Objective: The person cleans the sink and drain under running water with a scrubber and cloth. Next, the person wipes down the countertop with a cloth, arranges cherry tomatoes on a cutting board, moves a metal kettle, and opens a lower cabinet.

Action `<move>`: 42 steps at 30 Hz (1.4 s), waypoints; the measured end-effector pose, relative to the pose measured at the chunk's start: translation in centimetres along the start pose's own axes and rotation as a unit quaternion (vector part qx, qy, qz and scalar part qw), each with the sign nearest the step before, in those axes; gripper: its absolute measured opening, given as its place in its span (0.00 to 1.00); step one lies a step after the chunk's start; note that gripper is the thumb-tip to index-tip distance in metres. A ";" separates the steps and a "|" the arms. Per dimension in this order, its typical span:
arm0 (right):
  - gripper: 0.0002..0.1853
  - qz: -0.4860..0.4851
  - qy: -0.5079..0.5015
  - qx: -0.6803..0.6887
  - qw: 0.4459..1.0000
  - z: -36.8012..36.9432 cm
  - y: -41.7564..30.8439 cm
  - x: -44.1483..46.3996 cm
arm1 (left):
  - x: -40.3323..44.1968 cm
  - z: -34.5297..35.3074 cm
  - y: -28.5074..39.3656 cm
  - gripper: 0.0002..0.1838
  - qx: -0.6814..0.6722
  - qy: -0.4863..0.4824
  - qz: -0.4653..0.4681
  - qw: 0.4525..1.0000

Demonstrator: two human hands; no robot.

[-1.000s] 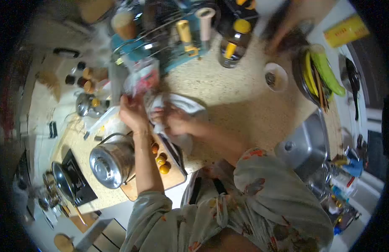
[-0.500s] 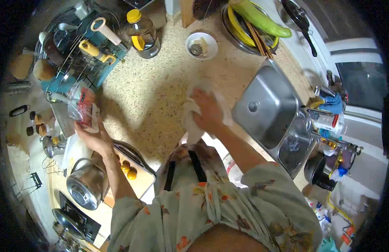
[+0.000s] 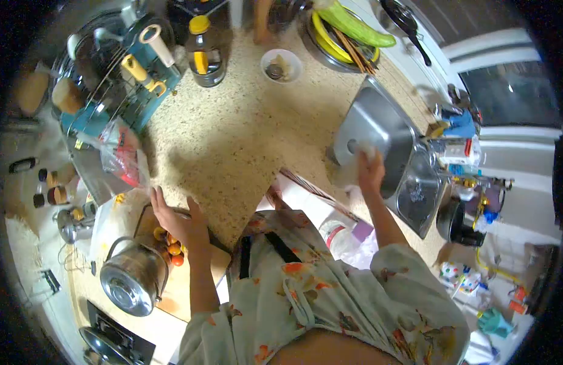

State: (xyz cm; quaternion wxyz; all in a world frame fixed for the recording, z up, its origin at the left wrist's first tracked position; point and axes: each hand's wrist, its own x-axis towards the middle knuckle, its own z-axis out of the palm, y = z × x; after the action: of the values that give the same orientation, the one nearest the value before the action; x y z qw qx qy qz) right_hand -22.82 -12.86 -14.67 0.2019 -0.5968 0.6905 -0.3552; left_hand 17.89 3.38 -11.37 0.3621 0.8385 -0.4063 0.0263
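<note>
My right hand [image 3: 371, 175] is over the near left edge of the steel sink [image 3: 388, 121], gripping a whitish cloth [image 3: 347, 175] that is blurred by motion. My left hand [image 3: 179, 224] hovers at the counter's left, fingers spread and holding nothing. Just beyond its fingertips lies a clear plastic bag [image 3: 124, 155] with red contents. Under and beside the left hand, small orange and red tomatoes or similar fruit [image 3: 173, 248] rest on a wooden board [image 3: 214, 267]. The speckled counter [image 3: 232, 134] stretches between both hands.
A lidded steel pot [image 3: 132, 277] stands at the lower left. Behind are a dish rack [image 3: 126, 79], a yellow-capped bottle [image 3: 206, 52], a white bowl [image 3: 281, 66] and a basin holding a long green vegetable [image 3: 357, 24], bananas and chopsticks.
My right hand has moved the cloth rightward from the counter to the sink edge. My left hand has come away from the plastic bag, moving right and nearer to me.
</note>
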 end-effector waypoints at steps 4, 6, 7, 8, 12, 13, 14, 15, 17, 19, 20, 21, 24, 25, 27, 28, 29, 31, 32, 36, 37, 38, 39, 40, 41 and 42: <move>0.27 0.017 -0.133 -0.008 0.991 7.8 -12.2 -1.4 | -2.8 0.4 -0.6 0.33 -0.030 -0.018 0.023 0.999; 0.31 -0.166 -0.135 -0.057 0.975 15.9 -10.6 -3.4 | -3.4 -0.3 0.0 0.32 -0.024 -0.019 0.061 0.998; 0.33 -0.212 -0.172 -0.199 0.941 18.6 -11.3 -4.7 | -3.7 -1.0 0.8 0.31 -0.021 -0.028 0.050 0.998; 0.35 -0.226 -0.146 -0.186 0.945 19.7 -11.9 -6.3 | -4.4 -1.1 0.6 0.31 -0.029 -0.042 0.061 0.997; 0.40 -0.264 -0.215 -0.175 0.924 16.7 -10.4 -6.8 | -4.7 -2.1 0.2 0.30 0.007 -0.034 0.057 0.998; 0.40 -0.259 -0.213 -0.175 0.926 14.7 -10.0 -6.3 | -4.5 -2.3 0.4 0.30 0.021 -0.034 0.057 0.998; 0.40 -0.241 -0.271 -0.198 0.910 12.0 -9.2 -5.9 | -5.0 -1.7 -1.2 0.29 -0.052 -0.031 0.003 0.998; 0.41 -0.223 -0.329 -0.219 0.891 9.3 -8.1 -5.7 | -5.4 -1.7 -0.6 0.29 -0.050 -0.031 0.007 0.998; 0.44 -0.280 -0.296 -0.268 0.873 5.4 -2.0 -6.9 | -6.1 -2.0 1.0 0.29 -0.039 -0.028 0.057 0.997; 0.46 -0.268 -0.329 -0.283 0.860 0.1 1.6 -7.7 | -7.3 -1.5 2.5 0.30 -0.011 -0.033 0.127 0.991; 0.46 -0.251 -0.335 -0.289 0.861 -2.2 3.6 -8.3 | -8.3 -1.1 3.5 0.29 -0.023 -0.054 0.121 0.991; 0.45 -0.238 -0.340 -0.293 0.861 -4.4 5.6 -8.7 | -9.2 -0.8 5.0 0.29 -0.035 -0.071 0.114 0.990; 0.42 -0.185 -0.318 -0.273 0.889 -11.5 10.8 -10.4 | -13.2 0.2 9.2 0.27 -0.067 -0.098 0.105 0.987; 0.41 -0.172 -0.310 -0.278 0.893 -13.6 13.0 -11.0 | -14.6 0.1 10.3 0.27 -0.067 -0.106 0.120 0.985; 0.38 -0.166 -0.263 -0.258 0.914 -17.7 17.5 -12.4 | -17.8 0.0 11.8 0.27 -0.079 -0.115 0.097 0.985; 0.36 -0.155 -0.247 -0.258 0.921 -20.0 19.0 -12.7 | -19.1 -0.7 12.3 0.28 -0.062 -0.125 0.097 0.985; 0.33 -0.142 -0.230 -0.258 0.928 -22.0 20.1 -13.0 | -20.7 -0.8 12.2 0.29 -0.099 -0.124 0.061 0.985; 0.29 -0.025 -0.220 -0.294 0.930 -23.9 21.7 -11.7 | -23.2 -2.3 11.2 0.29 -0.097 -0.124 0.053 0.986; 0.29 -0.032 -0.218 -0.289 0.932 -23.5 22.1 -10.3 | -24.7 -3.5 10.5 0.29 -0.095 -0.116 0.056 0.987; 0.27 -0.085 0.090 -0.005 0.992 -17.3 17.7 -1.4 | -30.0 -7.9 6.5 0.29 -0.069 -0.085 -0.048 0.993; 0.28 -0.120 0.102 0.000 0.987 -14.7 15.4 0.6 | -30.7 -8.9 6.2 0.29 -0.066 -0.077 -0.047 0.994; 0.28 -0.155 0.116 0.005 0.981 -12.1 13.1 2.5 | -31.5 -9.8 6.4 0.29 -0.069 -0.065 -0.077 0.993; 0.29 -0.191 0.130 -0.002 0.973 -9.1 11.0 4.2 | -32.1 -10.4 6.7 0.29 -0.073 -0.053 -0.106 0.990; 0.31 -0.226 0.145 -0.007 0.963 -5.9 8.9 5.9 | -32.5 -11.2 7.1 0.29 -0.071 -0.042 -0.104 0.991; 0.31 -0.163 0.080 -0.036 0.983 -2.7 7.2 7.3 | -32.6 -11.9 7.6 0.29 -0.035 -0.048 -0.098 0.993; 0.31 -0.098 0.012 -0.065 0.993 1.0 6.4 8.5 | -32.7 -12.4 7.5 0.29 0.004 -0.056 -0.092 0.994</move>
State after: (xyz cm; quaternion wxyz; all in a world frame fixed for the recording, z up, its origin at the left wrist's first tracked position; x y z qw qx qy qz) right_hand -28.23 -21.15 -18.81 0.1188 -0.6694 0.6526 -0.3346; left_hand -6.11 29.83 -8.90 0.3363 0.8741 -0.3465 -0.0522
